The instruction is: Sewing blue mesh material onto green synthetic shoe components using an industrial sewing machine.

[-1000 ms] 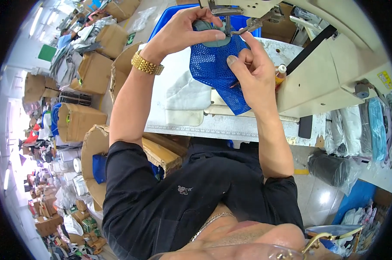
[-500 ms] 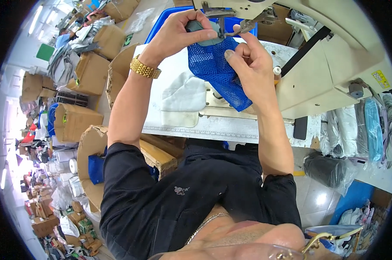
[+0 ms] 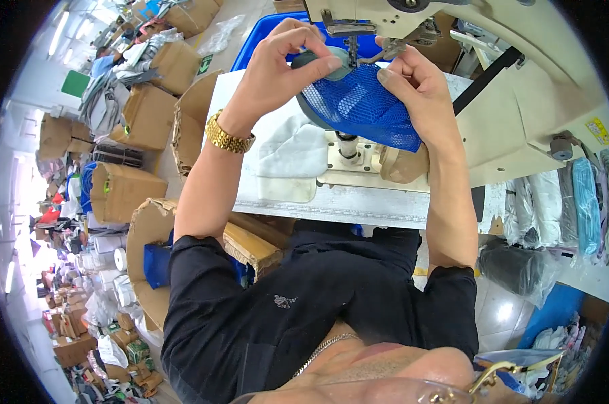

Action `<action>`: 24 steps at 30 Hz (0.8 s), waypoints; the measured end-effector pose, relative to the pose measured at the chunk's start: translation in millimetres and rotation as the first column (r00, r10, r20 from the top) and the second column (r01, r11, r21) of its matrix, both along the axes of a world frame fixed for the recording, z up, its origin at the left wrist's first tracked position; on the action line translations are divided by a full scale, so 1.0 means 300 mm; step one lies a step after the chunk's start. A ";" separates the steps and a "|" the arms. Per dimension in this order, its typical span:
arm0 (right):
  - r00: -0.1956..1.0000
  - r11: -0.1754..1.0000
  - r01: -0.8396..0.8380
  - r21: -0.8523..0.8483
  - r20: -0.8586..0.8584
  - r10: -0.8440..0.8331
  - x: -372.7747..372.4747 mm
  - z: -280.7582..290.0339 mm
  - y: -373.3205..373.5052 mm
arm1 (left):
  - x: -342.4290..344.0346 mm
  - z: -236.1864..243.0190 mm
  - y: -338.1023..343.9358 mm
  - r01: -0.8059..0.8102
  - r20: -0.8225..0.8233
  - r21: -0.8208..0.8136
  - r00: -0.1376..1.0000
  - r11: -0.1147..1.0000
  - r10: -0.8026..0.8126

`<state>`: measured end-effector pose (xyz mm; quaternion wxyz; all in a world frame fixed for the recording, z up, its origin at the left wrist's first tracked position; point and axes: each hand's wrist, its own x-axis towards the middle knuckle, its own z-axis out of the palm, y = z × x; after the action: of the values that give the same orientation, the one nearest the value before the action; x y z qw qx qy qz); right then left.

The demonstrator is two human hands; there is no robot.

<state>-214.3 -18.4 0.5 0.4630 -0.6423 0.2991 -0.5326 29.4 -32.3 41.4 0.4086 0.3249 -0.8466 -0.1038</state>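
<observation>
Under the presser foot [image 3: 352, 55] of a cream sewing machine [image 3: 520, 128] lies a blue mesh piece [image 3: 368, 101] with a grey-green fabric part [image 3: 335, 64] at its left end. My left hand [image 3: 284, 64] pinches the grey-green part between thumb and fingers, just left of the needle area. My right hand [image 3: 415, 84] is closed on the upper right edge of the mesh, to the right of the foot. The mesh hangs toward me over the machine's post. White fabric pieces [image 3: 291, 151] lie on the table to the left of the post.
A blue bin [image 3: 264, 30] stands behind the white table [image 3: 250, 195]. Cardboard boxes [image 3: 128, 192] line the left side. Bagged fabric rolls [image 3: 537, 202] lie at the right, near the machine's body. A torn carton [image 3: 157, 249] is beside my left arm.
My right hand has moved right, and its fingers have closed on the mesh. The mesh has swung up and spread to the right, uncovering the machine's post. My left hand keeps its pinch.
</observation>
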 end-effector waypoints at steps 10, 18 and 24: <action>1.000 1.000 0.023 0.006 0.013 -0.024 -0.013 -0.016 -0.039 | -0.042 -0.021 0.039 0.132 -0.267 0.307 0.963 0.942 -0.047; 0.996 0.999 -0.026 0.045 -0.086 0.029 -0.046 -0.005 -0.068 | -0.072 -0.026 0.074 -0.013 -0.167 0.056 0.986 0.998 0.022; 0.999 1.000 -0.003 -0.009 -0.051 0.003 -0.058 0.016 -0.029 | -0.102 -0.035 0.086 -0.103 -0.160 -0.037 0.983 0.994 0.095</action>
<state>-231.9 -27.0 5.3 0.4532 -0.6581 0.3075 -0.5168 -1.1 -6.4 30.9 0.4862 0.3481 -0.7965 -0.0896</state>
